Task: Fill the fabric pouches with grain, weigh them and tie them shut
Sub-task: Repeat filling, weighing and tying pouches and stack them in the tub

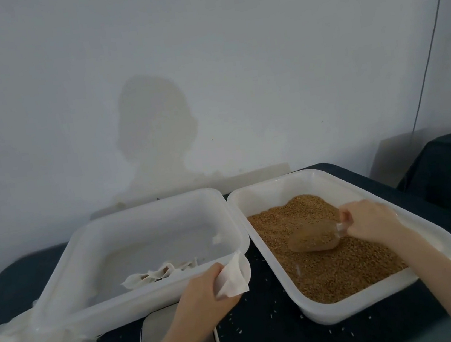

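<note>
Scooping grain point(332, 268) with the clear scoop point(312, 238) gripped in our right hand point(371, 222), we pinch an empty pouch point(232, 277) in our left hand point(206, 294) between the trays; next, we judge, its mouth must open for pouring.

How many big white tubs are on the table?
2. The left tub holds a few fabric pouches; the right tub holds grain, right beside it. Nothing seems to hide another.
</note>
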The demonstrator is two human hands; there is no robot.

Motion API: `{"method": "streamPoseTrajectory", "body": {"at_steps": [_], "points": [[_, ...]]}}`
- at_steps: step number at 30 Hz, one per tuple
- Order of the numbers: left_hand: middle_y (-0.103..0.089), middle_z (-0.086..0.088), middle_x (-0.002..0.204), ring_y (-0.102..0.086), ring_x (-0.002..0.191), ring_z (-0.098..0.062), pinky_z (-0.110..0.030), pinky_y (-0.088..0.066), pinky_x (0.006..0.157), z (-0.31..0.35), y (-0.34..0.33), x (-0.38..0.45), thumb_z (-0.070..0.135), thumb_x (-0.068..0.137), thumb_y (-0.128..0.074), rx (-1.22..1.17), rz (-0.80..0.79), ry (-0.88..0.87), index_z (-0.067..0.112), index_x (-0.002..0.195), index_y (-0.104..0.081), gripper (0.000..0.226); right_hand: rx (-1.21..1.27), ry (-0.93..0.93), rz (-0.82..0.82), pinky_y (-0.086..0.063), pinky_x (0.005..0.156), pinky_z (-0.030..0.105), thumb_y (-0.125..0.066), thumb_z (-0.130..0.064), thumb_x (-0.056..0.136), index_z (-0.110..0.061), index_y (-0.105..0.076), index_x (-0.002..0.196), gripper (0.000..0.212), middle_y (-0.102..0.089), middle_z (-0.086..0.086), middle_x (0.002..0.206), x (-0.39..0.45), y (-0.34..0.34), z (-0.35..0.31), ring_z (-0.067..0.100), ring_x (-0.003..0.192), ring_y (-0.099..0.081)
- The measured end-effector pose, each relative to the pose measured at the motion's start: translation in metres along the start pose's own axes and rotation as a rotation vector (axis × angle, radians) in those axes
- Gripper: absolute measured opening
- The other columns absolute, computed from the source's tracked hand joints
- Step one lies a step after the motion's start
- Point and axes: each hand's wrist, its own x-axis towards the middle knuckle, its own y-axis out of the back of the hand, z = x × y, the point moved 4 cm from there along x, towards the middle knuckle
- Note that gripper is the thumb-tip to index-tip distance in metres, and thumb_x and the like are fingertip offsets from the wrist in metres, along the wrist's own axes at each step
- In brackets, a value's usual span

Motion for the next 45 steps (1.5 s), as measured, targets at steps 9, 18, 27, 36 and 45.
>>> {"method": "streamPoseTrajectory", "body": {"at_steps": [9, 18, 27, 36, 45], "points": [[-0.061, 0.011, 0.071, -0.056, 0.064, -0.004, -0.021, -0.046, 0.06, -0.005, -0.004, 0.0, 0.057, 0.065, -0.055, 0.003, -0.008, 0.02, 0.033, 0.08, -0.052, 0.028, -0.088, -0.053, 0.106, -0.052, 0.066, 0.03, -0.061, -0.039, 0.08, -0.036, -0.054, 0.071, 0.012, -0.056, -0.015, 0.072, -0.001, 0.008, -0.002, 0.007, 0.069, -0.054], [-0.054, 0.019, 0.063, -0.045, 0.054, 0.001, -0.016, -0.036, 0.052, -0.009, -0.002, -0.001, 0.056, 0.064, -0.053, -0.019, 0.01, 0.01, 0.042, 0.075, -0.048, 0.017, 0.433, -0.078, -0.064, -0.058, 0.069, 0.033, -0.073, -0.018, 0.076, -0.026, -0.068, 0.073, 0.01, -0.069, -0.006, 0.071, 0.0, -0.002, -0.013, 0.013, 0.072, -0.066], [-0.062, 0.014, 0.075, -0.055, 0.062, 0.0, -0.021, -0.045, 0.058, -0.01, 0.012, -0.007, 0.063, 0.061, -0.054, -0.057, 0.02, 0.072, 0.035, 0.081, -0.054, 0.034, 0.657, 0.129, -0.127, -0.045, 0.045, 0.016, -0.064, 0.007, 0.07, -0.032, -0.07, 0.07, 0.04, -0.073, -0.006, 0.074, -0.01, 0.027, -0.05, 0.001, 0.05, -0.058], [-0.063, 0.019, 0.08, -0.058, 0.072, 0.007, -0.021, -0.052, 0.068, -0.017, 0.033, -0.016, 0.071, 0.062, -0.049, 0.098, 0.124, 0.11, 0.042, 0.096, -0.047, 0.045, 0.569, 0.376, -0.287, -0.055, 0.069, 0.03, -0.064, -0.008, 0.061, -0.032, -0.069, 0.073, 0.028, -0.073, -0.01, 0.08, -0.045, 0.047, -0.111, 0.007, 0.076, -0.069], [-0.058, 0.023, 0.079, -0.056, 0.07, 0.007, -0.017, -0.049, 0.066, -0.021, 0.05, -0.024, 0.083, 0.06, -0.042, 0.274, 0.13, 0.099, 0.047, 0.095, -0.037, 0.05, 0.446, 0.362, -0.181, -0.058, 0.078, 0.04, -0.071, -0.016, 0.063, -0.041, -0.066, 0.071, 0.027, -0.07, -0.02, 0.08, -0.057, 0.048, -0.146, 0.003, 0.083, -0.067]]}}
